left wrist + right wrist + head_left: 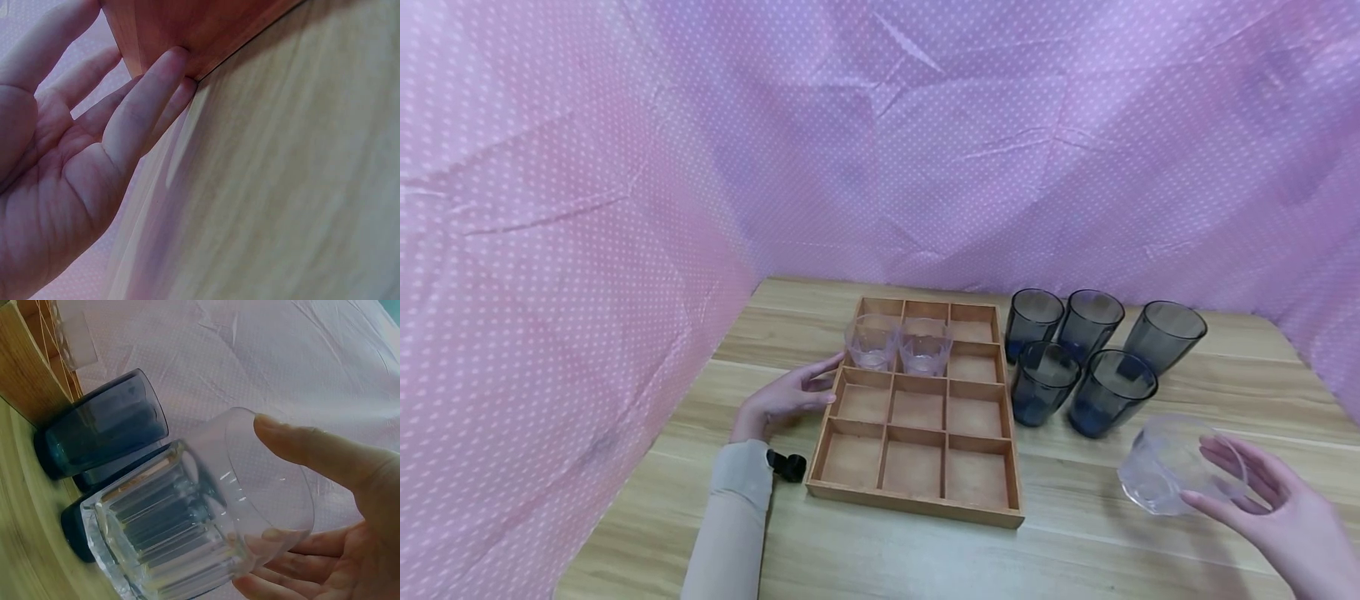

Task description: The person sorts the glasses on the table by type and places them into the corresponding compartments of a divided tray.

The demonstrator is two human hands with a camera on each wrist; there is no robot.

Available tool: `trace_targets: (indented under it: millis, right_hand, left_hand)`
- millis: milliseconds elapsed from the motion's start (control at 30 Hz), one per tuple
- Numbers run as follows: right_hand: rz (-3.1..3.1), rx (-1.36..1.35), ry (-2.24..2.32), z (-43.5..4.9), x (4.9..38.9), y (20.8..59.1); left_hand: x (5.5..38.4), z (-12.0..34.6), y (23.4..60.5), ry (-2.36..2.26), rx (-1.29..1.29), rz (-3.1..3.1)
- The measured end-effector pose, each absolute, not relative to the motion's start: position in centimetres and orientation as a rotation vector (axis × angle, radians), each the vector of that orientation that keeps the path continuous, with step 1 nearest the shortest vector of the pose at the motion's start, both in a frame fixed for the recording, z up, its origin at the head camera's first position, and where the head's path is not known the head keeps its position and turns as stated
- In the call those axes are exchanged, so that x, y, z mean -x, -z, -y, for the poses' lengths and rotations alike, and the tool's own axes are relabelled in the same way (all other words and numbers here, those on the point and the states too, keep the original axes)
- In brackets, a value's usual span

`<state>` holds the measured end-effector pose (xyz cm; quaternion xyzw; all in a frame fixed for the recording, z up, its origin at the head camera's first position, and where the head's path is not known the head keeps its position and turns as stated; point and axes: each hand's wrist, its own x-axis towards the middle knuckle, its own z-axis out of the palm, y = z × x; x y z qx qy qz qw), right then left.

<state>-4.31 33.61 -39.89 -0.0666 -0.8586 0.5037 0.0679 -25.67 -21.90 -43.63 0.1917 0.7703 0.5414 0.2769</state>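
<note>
My right hand [1270, 500] holds a clear glass [181, 531] near its rim, thumb on one side and fingers on the other. In the head view that glass is tilted over the table, to the right of the wooden divided tray [916, 507]. My left hand [790, 392] rests against the tray's left side; its fingertips [172, 59] touch the wood in the left wrist view. Two more clear glasses, one on the left [872, 343] and one in the middle [925, 348], stand upright in the tray's second row from the back.
Several dark blue-grey glasses [1043, 383] stand in a cluster on the wood-grain table [1075, 542], right of the tray. A pink-purple dotted cloth [887, 167] hangs behind and at the sides. A black strap piece [788, 467] sits at my left wrist.
</note>
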Motion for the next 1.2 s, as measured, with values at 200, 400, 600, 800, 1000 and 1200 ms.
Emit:
trace_targets:
  millis: [200, 400, 600, 800, 1000, 1200]
  right_hand:
    - [2.693, 0.139, -1.397, -32.9, 4.6, 39.3]
    - [2.723, 0.083, -1.412, -31.8, 5.1, 38.7]
    - [2.767, 0.084, -1.435, -30.7, 5.6, 38.1]
    - [2.783, 0.081, -1.461, -29.4, 6.2, 37.3]
    - [2.708, -0.040, -1.486, -27.9, 7.0, 36.9]
    - [2.672, -0.176, -1.445, -26.4, 7.8, 36.5]
  left_hand:
    - [25.7, 21.8, 43.6, -1.464, -0.517, -2.063]
    - [25.7, 21.7, 43.6, -1.459, -0.522, -2.068]
    - [25.7, 21.7, 43.5, -1.446, -0.550, -2.068]
    - [25.7, 21.7, 43.6, -1.449, -0.554, -2.059]
    - [25.7, 21.7, 43.6, -1.470, -0.526, -2.050]
    - [25.8, 21.9, 43.8, -1.464, -0.537, -2.058]
